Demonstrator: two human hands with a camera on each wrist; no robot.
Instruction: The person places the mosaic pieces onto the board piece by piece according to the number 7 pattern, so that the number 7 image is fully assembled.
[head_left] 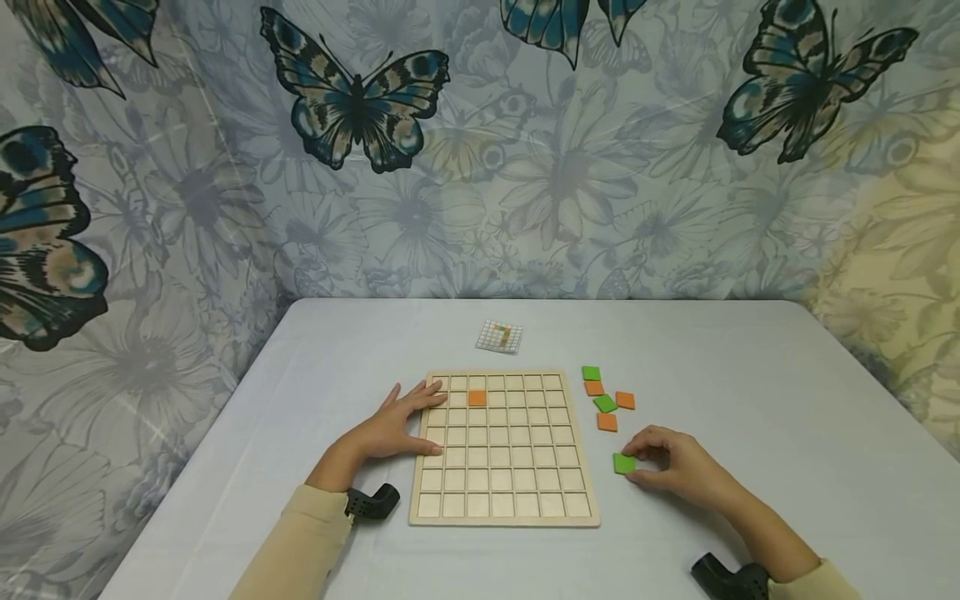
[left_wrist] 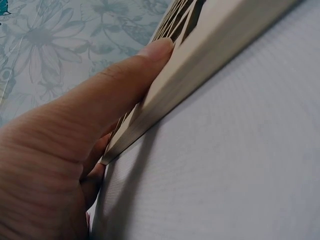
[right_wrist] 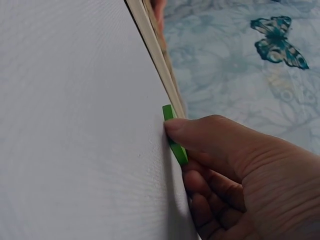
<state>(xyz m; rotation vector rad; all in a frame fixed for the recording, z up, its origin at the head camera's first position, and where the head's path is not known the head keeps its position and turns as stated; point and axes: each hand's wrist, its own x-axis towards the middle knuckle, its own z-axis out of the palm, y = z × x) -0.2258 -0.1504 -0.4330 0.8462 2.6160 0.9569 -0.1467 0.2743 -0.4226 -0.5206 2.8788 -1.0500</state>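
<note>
A wooden grid board [head_left: 505, 527] lies on the table, with one orange tile [head_left: 477, 398] in a cell near its upper left. My left hand [head_left: 390, 427] rests spread on the board's left edge; in the left wrist view its thumb [left_wrist: 117, 90] lies along the rim [left_wrist: 200, 60]. To the right of the board my right hand [head_left: 678, 468] pinches a green tile [head_left: 623, 463] between thumb and fingers, at the table surface. The right wrist view shows the green tile [right_wrist: 179, 152] under the thumb of my right hand [right_wrist: 240, 160].
Right of the board's upper part lie several loose tiles, green [head_left: 591, 373] and orange [head_left: 625, 401]. A small card with a printed grid [head_left: 499, 337] lies behind the board on the white table [head_left: 360, 333]. A butterfly-patterned cloth hangs behind.
</note>
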